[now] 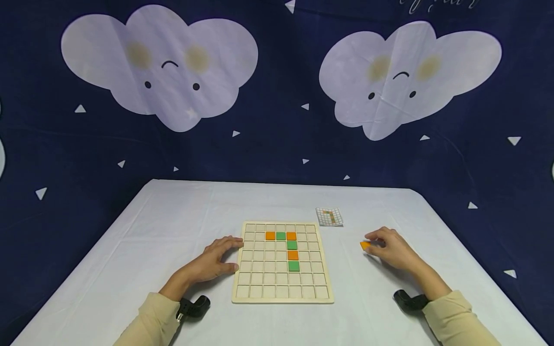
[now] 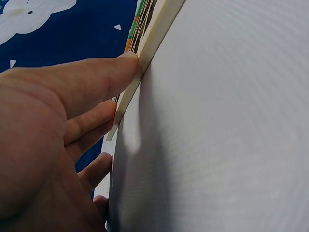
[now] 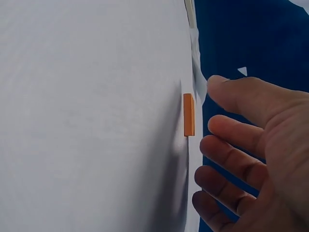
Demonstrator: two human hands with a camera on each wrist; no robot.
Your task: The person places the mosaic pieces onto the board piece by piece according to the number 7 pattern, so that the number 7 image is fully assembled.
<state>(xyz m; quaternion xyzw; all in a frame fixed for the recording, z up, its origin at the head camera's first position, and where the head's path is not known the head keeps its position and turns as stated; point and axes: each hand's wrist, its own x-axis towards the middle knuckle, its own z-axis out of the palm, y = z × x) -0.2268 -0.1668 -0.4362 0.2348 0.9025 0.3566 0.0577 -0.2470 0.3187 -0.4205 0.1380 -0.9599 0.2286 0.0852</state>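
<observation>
A square pale wooden grid board [image 1: 262, 291] lies on the table, with several orange and green tiles set in its cells. My left hand [image 1: 212, 262] rests at the board's left edge, fingers and thumb extended and touching the rim. In the left wrist view the thumb [image 2: 108, 72] meets the board's side [image 2: 149, 53]. To the right of the board, an orange tile [image 1: 364, 245] lies on the white cloth. My right hand [image 1: 393, 247] hovers just beside it. The right wrist view shows relaxed fingers [image 3: 234, 157] spread near the orange tile [image 3: 188, 115], with a gap between.
A small printed card [image 1: 330, 217] with a grid pattern lies behind the board's far right corner. White cloth [image 1: 186, 206] covers the table. A dark blue curtain [image 1: 277, 154] with clouds hangs behind it. Each wrist wears a black camera mount [image 1: 195, 306].
</observation>
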